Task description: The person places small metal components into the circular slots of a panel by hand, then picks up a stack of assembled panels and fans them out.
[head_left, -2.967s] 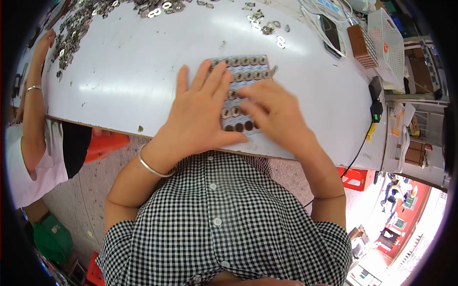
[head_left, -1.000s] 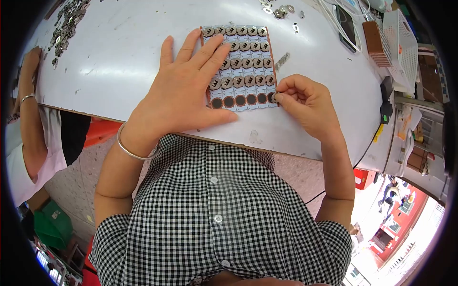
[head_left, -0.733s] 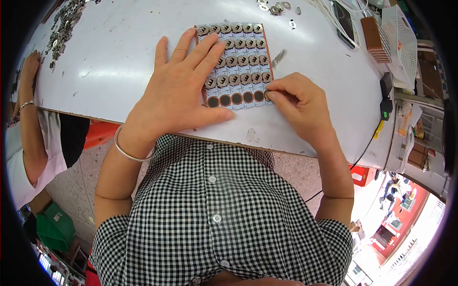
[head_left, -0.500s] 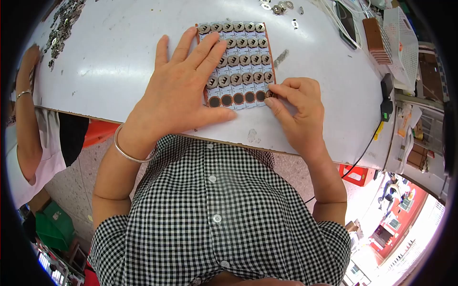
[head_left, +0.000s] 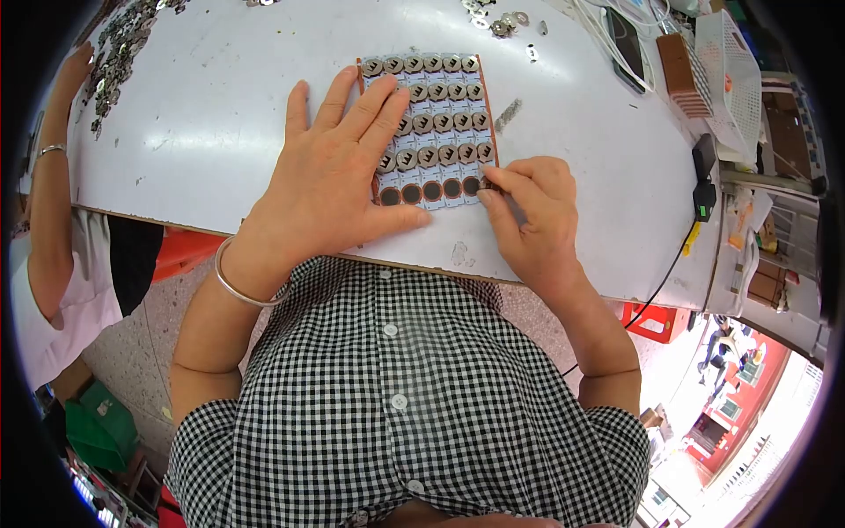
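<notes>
A panel of small circuit boards lies flat on the table, with reddish-brown edge strips. Upper rows carry round silver metal pieces with dark cut-outs. Dark round discs with reddish rims fill the row nearest my body. My left hand rests with fingers spread, the fingertips over the panel's left side and the thumb along its near edge. At the near right corner, my right hand is closed in a pinch, thumb and forefinger over the last spot of that row. Whatever lies between those fingertips is hidden.
Loose metal pieces are heaped at the far left, with more pieces at the back. A phone with white cables, a brown stack and a white basket stand at right. Another person's arm reaches in from the left.
The whole view has shifted slightly, so the panel and table items appear a little lower and further left. Both hands keep nearly the same places on the panel.
</notes>
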Demonstrator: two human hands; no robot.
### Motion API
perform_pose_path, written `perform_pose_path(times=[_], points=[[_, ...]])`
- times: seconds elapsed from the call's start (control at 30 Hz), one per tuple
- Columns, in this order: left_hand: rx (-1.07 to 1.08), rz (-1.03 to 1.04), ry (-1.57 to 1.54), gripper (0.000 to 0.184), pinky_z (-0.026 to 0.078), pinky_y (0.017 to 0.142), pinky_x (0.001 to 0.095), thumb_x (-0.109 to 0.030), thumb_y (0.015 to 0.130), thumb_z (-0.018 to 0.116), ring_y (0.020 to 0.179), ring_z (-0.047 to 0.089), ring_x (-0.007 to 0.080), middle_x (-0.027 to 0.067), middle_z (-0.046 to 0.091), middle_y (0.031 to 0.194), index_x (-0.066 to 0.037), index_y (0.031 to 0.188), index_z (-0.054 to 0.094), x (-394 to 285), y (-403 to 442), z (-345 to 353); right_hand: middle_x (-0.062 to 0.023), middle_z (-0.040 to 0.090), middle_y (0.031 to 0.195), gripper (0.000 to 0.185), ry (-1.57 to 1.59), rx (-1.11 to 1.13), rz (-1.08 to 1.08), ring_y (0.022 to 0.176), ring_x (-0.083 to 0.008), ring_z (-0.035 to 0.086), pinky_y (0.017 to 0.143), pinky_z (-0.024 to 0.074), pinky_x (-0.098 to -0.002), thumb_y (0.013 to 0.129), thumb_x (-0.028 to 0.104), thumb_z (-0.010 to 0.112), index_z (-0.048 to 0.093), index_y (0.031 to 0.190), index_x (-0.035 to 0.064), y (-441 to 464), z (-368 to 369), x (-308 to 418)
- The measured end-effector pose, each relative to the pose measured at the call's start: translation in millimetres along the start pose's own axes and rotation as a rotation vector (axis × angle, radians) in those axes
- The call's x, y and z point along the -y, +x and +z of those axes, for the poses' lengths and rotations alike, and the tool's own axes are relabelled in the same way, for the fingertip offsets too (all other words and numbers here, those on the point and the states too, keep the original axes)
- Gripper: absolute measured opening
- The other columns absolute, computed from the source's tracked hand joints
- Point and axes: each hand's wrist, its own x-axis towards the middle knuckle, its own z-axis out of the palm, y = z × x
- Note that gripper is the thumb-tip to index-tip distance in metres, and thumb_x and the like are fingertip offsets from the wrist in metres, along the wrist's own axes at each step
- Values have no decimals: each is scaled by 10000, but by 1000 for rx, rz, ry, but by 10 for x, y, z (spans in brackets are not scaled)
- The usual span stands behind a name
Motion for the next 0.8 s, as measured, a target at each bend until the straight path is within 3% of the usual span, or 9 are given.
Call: perform_pose_path(times=[0.2, 0.3, 0.47, 0.67, 0.8], points=[[3, -6, -22, 1071, 139, 1171, 666, -668, 710, 730, 1492, 263, 417, 171, 407, 1557, 18, 1478, 437, 1, -5, -2, -72, 658, 933, 258, -15, 15, 6, 897, -268, 586, 796, 454, -384, 747, 63, 804, 726, 992, 38, -31, -11, -32], [8, -4, -23, 1076, 136, 1168, 668, -656, 698, 742, 1489, 264, 422, 175, 409, 1551, 23, 1474, 435, 3, 7, -11, -105, 677, 999, 244, -15, 120, 61, 950, -291, 603, 849, 487, -397, 804, 80, 774, 725, 1042, 52, 66, -166, -50], [10, 5, -17, 1086, 123, 1169, 670, -653, 693, 752, 1490, 261, 424, 179, 406, 1551, 24, 1476, 426, 1, 12, -19, -129, 686, 1164, 261, -181, -38, -40, 1086, -313, 609, 958, 496, -378, 899, 89, 682, 721, 1157, 90, 614, -208, -893], [0, 9, -15, 1096, 112, 1174, 667, -674, 699, 740, 1496, 253, 421, 186, 392, 1559, 19, 1485, 418, 23, -5, 18, -60, 703, 1122, 252, -159, 44, -101, 1061, -281, 614, 925, 505, -375, 913, 129, 675, 719, 1159, 104, 979, -49, -1385], [1, 9, -5, 1110, 108, 1175, 666, -690, 696, 731, 1503, 242, 417, 185, 386, 1565, 11, 1496, 412, 20, -1, 38, -57, 697, 1066, 166, -161, 73, -145, 1019, -267, 624, 874, 517, -374, 922, 141, 668, 702, 1072, 80, 1054, -77, -1384]])
